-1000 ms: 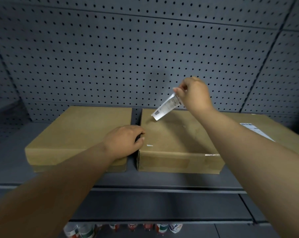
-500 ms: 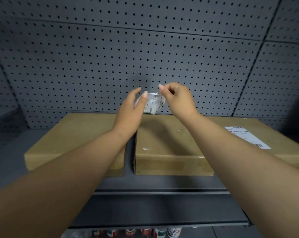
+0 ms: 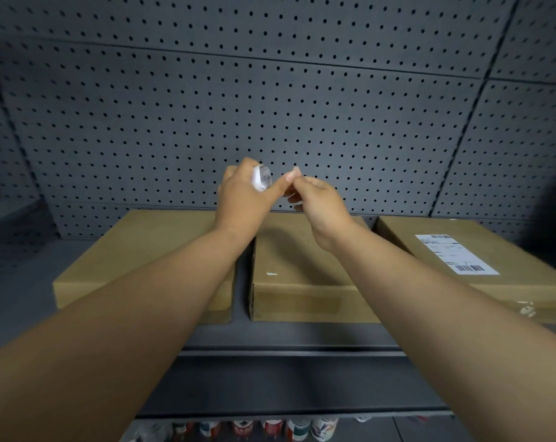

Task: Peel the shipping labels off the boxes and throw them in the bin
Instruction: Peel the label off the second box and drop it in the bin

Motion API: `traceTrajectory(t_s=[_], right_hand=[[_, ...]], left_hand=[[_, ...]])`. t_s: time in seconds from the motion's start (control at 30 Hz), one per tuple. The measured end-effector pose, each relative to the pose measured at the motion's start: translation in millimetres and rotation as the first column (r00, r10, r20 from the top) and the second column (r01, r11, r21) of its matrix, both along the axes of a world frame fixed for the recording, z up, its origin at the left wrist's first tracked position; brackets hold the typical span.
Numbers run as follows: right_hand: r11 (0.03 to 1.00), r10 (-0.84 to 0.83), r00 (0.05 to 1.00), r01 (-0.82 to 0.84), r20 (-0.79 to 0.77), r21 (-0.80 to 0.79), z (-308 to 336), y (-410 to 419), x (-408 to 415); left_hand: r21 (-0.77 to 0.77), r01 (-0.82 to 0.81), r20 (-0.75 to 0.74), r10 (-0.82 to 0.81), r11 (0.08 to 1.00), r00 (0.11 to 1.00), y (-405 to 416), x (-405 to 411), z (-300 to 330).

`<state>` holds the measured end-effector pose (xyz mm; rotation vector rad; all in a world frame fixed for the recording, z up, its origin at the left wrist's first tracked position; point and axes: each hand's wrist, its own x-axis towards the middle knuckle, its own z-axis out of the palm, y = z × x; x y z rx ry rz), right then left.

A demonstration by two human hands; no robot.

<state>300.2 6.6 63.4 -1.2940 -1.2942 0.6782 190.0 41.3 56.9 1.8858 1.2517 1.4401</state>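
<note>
The peeled white shipping label (image 3: 261,180) is crumpled in my left hand (image 3: 246,199), which grips it above the boxes. My right hand (image 3: 318,202) is right beside it, fingers curled, its thumb and forefinger meeting my left thumb; whether they pinch any of the label is hidden. Below them lies the middle cardboard box (image 3: 295,282), bare on top except for a small white scrap (image 3: 271,273). The left box (image 3: 136,250) has no label. On the right box (image 3: 525,282) a white shipping label (image 3: 455,253) is stuck flat. No bin is in view.
The three boxes sit side by side on a dark grey shelf (image 3: 270,352) in front of a perforated back panel (image 3: 270,106). Several cans (image 3: 270,429) stand on a lower shelf below the front edge.
The label came fully off the middle box. My left hand rose from the box edge to meet my right hand, and the label is now bunched in my left hand.
</note>
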Motion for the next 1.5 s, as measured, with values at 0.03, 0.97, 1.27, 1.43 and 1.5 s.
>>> traceTrajectory(t_s=[0.03,0.97,1.27,1.43,1.5], right_hand=[[1.000,0.017,1.000,-0.017,-0.018,-0.005,-1.3,-0.1,1.1],[0.951,0.310,0.205,-0.080,0.928,-0.300,-34.8,-6.4,9.4],[0.947,0.245,-0.055,-0.200,0.968,-0.251,-32.1,-7.5,6.3],[0.948,0.211,-0.134,-0.214,0.968,-0.236,-32.6,-11.2,2.8],[0.952,0.191,-0.167,-0.208,0.967,-0.224,-33.4,-12.2,2.0]], left_hand=[[0.004,-0.018,-0.005,0.018,1.000,1.000,1.3,-2.7,-0.7],[0.053,-0.146,-0.662,0.144,0.988,0.736,9.3,-53.5,-35.8],[0.107,-0.068,-0.736,0.125,0.992,0.666,9.6,-50.5,-45.5],[0.108,-0.039,-0.749,0.107,0.993,0.653,10.6,-48.0,-47.2],[0.113,-0.035,-0.747,0.108,0.993,0.656,10.9,-48.0,-47.6]])
